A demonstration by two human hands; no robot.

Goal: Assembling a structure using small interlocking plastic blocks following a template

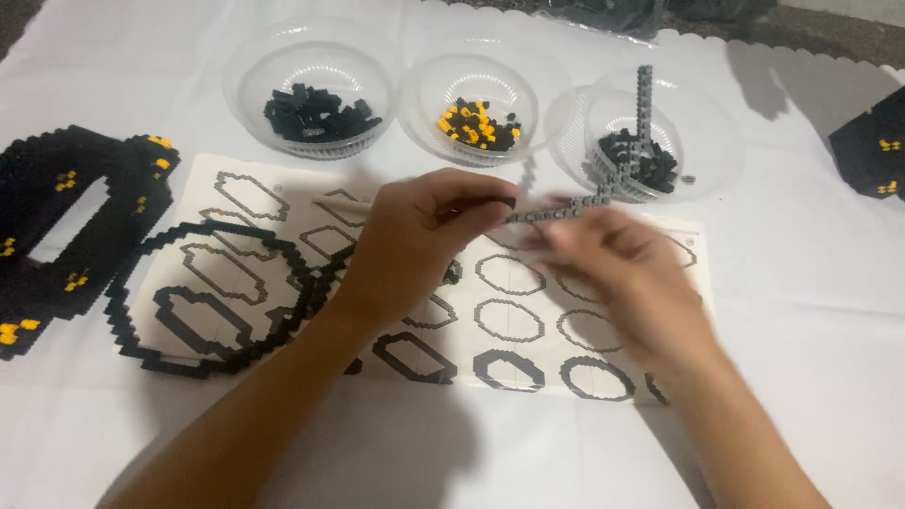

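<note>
Table (830, 311): white cover, scalloped edge at top.
Sheet (203, 184): off-white, printed with rows of octagon outlines, grey fading to black toward bottom.
Brick strip (566, 209): grey.
Upright strip (645, 99): grey.
Left bowl (247, 80): clear; bricks inside black.
Middle bowl (424, 80): clear; bricks black mixed with yellow.
Right bowl (707, 132): clear; bricks dark grey.
Brick ring (132, 349): black.
Built piece at left (57, 160): black with small yellow spots.
Piece at right edge (872, 151): black, yellow spots.

A white printed sheet (236, 179) of ring outlines lies mid-table.
</note>
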